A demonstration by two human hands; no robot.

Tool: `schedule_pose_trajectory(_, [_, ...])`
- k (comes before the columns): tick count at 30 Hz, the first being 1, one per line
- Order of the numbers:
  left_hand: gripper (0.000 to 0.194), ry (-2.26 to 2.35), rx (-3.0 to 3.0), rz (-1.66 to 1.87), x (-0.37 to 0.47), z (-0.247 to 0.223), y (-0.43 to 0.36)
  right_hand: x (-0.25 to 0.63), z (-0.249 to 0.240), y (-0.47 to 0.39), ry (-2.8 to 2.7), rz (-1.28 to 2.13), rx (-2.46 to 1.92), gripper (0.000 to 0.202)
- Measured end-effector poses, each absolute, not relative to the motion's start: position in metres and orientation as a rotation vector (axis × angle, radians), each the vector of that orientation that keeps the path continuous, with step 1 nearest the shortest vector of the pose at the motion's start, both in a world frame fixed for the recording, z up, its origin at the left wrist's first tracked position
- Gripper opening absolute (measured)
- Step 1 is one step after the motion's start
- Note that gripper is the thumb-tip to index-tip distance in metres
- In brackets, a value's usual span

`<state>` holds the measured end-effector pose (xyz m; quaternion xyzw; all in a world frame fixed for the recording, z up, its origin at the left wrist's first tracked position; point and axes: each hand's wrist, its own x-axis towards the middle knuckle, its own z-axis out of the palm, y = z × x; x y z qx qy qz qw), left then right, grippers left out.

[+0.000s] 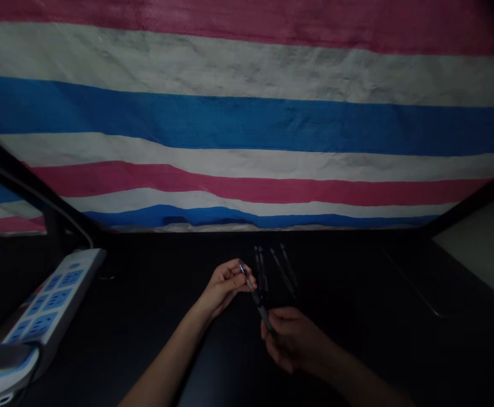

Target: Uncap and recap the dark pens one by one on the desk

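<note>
Between my two hands a dark pen (pixel 256 298) with a clear end is held at a slant over the black tabletop. My left hand (pixel 228 284) is closed, pinching the pen near its upper, clear end. Around its lower, dark end the fingers of my right hand (pixel 291 338) are wrapped. Just beyond my hands several similar pens lie on the table: a pair (pixel 261 270) stands close to my left fingertips, and another pair (pixel 286 268) lies a little to the right. The scene is dim, so the pens' finer details are hard to make out.
A white power strip (pixel 63 294) with blue sockets runs along the left, with a plug and cable at its near end. A striped red, white and blue sheet (pixel 247 124) hangs behind the black table (pixel 336 249). A dark flat object (pixel 425 282) lies at the right.
</note>
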<state>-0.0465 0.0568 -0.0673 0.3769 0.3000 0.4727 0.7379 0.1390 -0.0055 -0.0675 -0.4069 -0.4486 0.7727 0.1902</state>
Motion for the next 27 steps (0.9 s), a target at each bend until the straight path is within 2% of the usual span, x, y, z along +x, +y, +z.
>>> schedule_pose_trajectory(2, [0.03, 0.646, 0.826, 1.045, -0.046, -0.068, 0.056, 0.139, -0.067, -0.006, -1.231, 2.204, -1.123, 0.048])
schedule_pose_trajectory(6, [0.026, 0.697, 0.864, 1.151, -0.043, -0.069, 0.057, 0.136, -0.062, -0.01, -1.604, 1.476, -1.381, 0.035])
schedule_pose_trajectory(8, [0.027, 0.717, 0.87, 1.143, -0.042, -0.069, 0.057, 0.135, -0.06, -0.011, -1.68, 1.303, -1.438, 0.034])
schedule_pose_trajectory(10, [0.028, 0.696, 0.864, 1.109, -0.042, -0.068, 0.056, 0.136, -0.062, -0.008, -1.582, 1.543, -1.401, 0.036])
schedule_pose_trajectory(13, [0.028, 0.599, 0.841, 1.086, -0.043, -0.067, 0.055, 0.14, -0.068, -0.003, -1.255, 2.158, -1.11, 0.046])
schedule_pose_trajectory(16, [0.027, 0.5, 0.815, 1.085, -0.042, -0.067, 0.055, 0.146, -0.074, 0.0, -0.999, 2.43, -0.845, 0.047])
schedule_pose_trajectory(19, [0.027, 0.439, 0.807, 1.088, -0.041, -0.067, 0.055, 0.149, -0.077, 0.0, -0.85, 2.469, -0.817, 0.041])
schedule_pose_trajectory(22, [0.026, 0.445, 0.796, 1.1, -0.04, -0.067, 0.054, 0.147, -0.075, 0.0, -0.876, 2.434, -0.836, 0.043])
schedule_pose_trajectory(24, [0.023, 0.481, 0.786, 1.098, -0.039, -0.067, 0.053, 0.144, -0.074, 0.002, -0.951, 2.331, -0.876, 0.049])
schedule_pose_trajectory(27, [0.029, 0.541, 0.814, 1.07, -0.036, -0.067, 0.051, 0.14, -0.073, 0.004, -1.12, 2.101, -1.003, 0.057])
